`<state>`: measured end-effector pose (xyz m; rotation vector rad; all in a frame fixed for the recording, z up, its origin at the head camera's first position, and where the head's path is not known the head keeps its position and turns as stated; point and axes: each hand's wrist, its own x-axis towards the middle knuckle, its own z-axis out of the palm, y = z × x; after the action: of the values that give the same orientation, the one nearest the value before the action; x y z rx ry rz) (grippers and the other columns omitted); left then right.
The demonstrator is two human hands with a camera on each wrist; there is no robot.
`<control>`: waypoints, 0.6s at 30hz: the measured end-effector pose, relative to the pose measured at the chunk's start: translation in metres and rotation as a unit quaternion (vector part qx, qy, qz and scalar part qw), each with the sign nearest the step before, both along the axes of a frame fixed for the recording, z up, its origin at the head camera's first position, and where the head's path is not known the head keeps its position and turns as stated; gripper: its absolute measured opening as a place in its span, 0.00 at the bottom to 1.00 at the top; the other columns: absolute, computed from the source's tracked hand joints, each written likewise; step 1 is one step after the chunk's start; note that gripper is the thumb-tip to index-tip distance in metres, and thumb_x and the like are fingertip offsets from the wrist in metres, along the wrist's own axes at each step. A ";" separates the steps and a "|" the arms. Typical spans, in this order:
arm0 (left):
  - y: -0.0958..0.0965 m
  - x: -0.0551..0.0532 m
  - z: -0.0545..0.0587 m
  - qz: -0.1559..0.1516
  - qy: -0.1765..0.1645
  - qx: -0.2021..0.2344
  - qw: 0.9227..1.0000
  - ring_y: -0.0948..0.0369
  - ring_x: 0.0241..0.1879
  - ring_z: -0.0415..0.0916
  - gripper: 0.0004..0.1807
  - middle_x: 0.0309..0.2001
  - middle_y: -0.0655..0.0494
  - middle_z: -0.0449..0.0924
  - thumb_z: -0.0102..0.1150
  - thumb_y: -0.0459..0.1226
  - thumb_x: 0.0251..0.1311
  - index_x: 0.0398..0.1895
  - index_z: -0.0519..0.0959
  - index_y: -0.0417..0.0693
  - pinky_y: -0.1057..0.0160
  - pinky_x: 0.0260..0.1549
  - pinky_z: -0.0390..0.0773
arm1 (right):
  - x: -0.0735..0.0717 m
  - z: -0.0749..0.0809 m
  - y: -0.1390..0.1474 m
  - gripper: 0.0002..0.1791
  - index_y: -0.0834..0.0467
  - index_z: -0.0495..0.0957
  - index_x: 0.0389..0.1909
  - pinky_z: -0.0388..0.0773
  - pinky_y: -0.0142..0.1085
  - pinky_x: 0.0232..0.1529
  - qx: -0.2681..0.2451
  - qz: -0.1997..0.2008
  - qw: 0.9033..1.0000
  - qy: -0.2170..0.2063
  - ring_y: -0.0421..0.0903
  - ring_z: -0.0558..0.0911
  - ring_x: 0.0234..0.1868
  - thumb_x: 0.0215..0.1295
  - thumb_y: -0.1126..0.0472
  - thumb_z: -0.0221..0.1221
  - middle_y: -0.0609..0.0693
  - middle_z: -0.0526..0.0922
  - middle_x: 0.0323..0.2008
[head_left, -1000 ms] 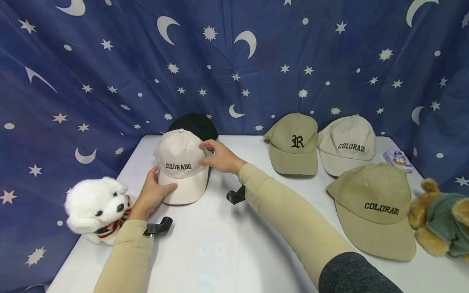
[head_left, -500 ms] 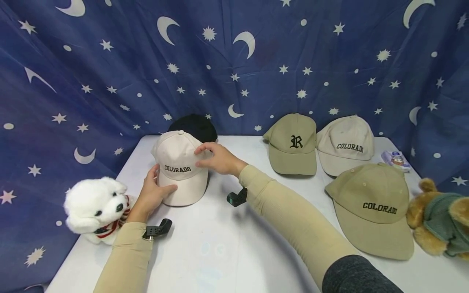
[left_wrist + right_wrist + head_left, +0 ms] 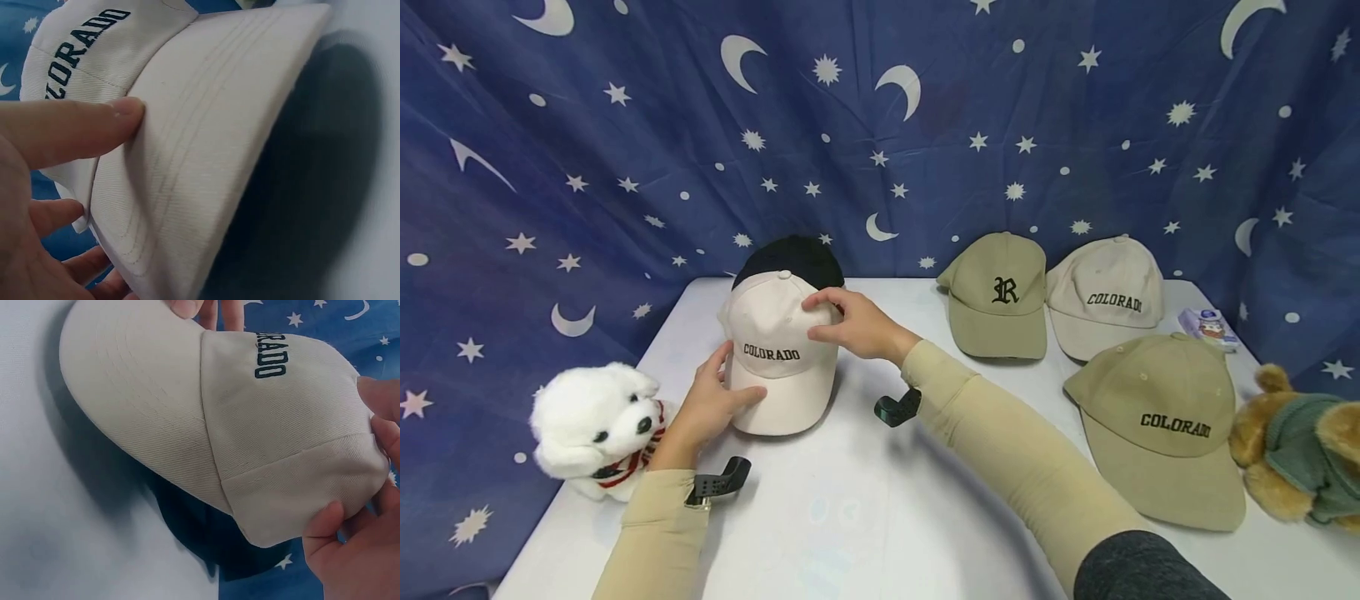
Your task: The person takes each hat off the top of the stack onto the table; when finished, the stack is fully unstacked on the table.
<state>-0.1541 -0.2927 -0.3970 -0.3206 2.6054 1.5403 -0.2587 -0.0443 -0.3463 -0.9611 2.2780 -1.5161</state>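
A cream baseball cap (image 3: pixel 767 321) lettered COLORADO is held between both hands at the left of the table. My left hand (image 3: pixel 706 407) grips its side, the thumb (image 3: pixel 94 125) lying over the brim (image 3: pixel 187 125) and the other fingers partly hidden round the edge. On the opposite side, my right hand (image 3: pixel 867 327) holds the back of the crown (image 3: pixel 287 412) between thumb and fingers. A shadow beneath the brim shows in both wrist views. Right behind the cream cap stands a black cap (image 3: pixel 793 257), its lower part covered in the head view.
A white plush dog (image 3: pixel 591 425) sits left of my left forearm. On the right are an olive cap with an R (image 3: pixel 1000 287), another cream cap (image 3: pixel 1108 279), a larger olive cap (image 3: pixel 1157 417), a small purple pack (image 3: pixel 1208 327) and a brown plush toy (image 3: pixel 1303 450).
The cream cap has shifted right and nearer to me, with both hands on it. More of the black cap's crown shows behind it.
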 end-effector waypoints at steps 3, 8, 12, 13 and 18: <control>0.006 0.003 0.005 -0.010 0.007 0.002 1.000 0.36 0.71 0.47 0.58 0.76 0.32 0.37 0.69 0.37 0.59 0.81 0.37 0.46 0.40 0.67 0.57 | 0.002 0.004 0.006 0.22 0.59 0.78 0.58 0.73 0.32 0.56 -0.001 0.004 1.000 0.012 0.46 0.74 0.57 0.63 0.64 0.65 0.54 0.76 0.59; 0.016 0.005 0.009 -0.024 0.019 0.017 0.999 0.39 0.67 0.54 0.57 0.75 0.32 0.41 0.69 0.36 0.59 0.81 0.38 0.45 0.43 0.63 0.64 | 0.002 0.008 0.019 0.24 0.59 0.78 0.61 0.71 0.33 0.59 -0.007 0.001 1.000 0.028 0.46 0.75 0.59 0.63 0.64 0.66 0.54 0.78 0.59; 0.023 0.005 0.010 -0.029 0.018 0.019 0.999 0.39 0.67 0.54 0.56 0.75 0.32 0.42 0.68 0.35 0.59 0.81 0.39 0.45 0.44 0.60 0.66 | 0.002 0.007 0.029 0.25 0.60 0.78 0.62 0.71 0.33 0.60 -0.019 -0.002 0.999 0.025 0.46 0.75 0.59 0.63 0.65 0.66 0.54 0.77 0.60; 0.025 0.005 0.010 -0.031 0.019 0.016 0.999 0.39 0.67 0.55 0.56 0.74 0.32 0.42 0.68 0.35 0.59 0.81 0.40 0.44 0.44 0.60 0.67 | 0.002 0.007 0.031 0.25 0.60 0.78 0.62 0.71 0.34 0.60 -0.022 -0.001 0.999 0.023 0.46 0.75 0.60 0.63 0.65 0.66 0.54 0.77 0.61; 0.035 0.005 0.008 -0.041 0.025 0.001 0.999 0.40 0.65 0.57 0.55 0.73 0.32 0.44 0.69 0.35 0.58 0.81 0.42 0.42 0.45 0.58 0.69 | 0.004 0.006 0.044 0.25 0.60 0.77 0.62 0.70 0.37 0.61 -0.043 0.000 0.999 0.003 0.46 0.74 0.62 0.62 0.65 0.66 0.52 0.74 0.65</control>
<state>-0.1487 -0.2573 -0.3888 -0.1751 2.6181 1.5428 -0.2549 -0.0003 -0.3406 -0.9898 2.2332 -1.6257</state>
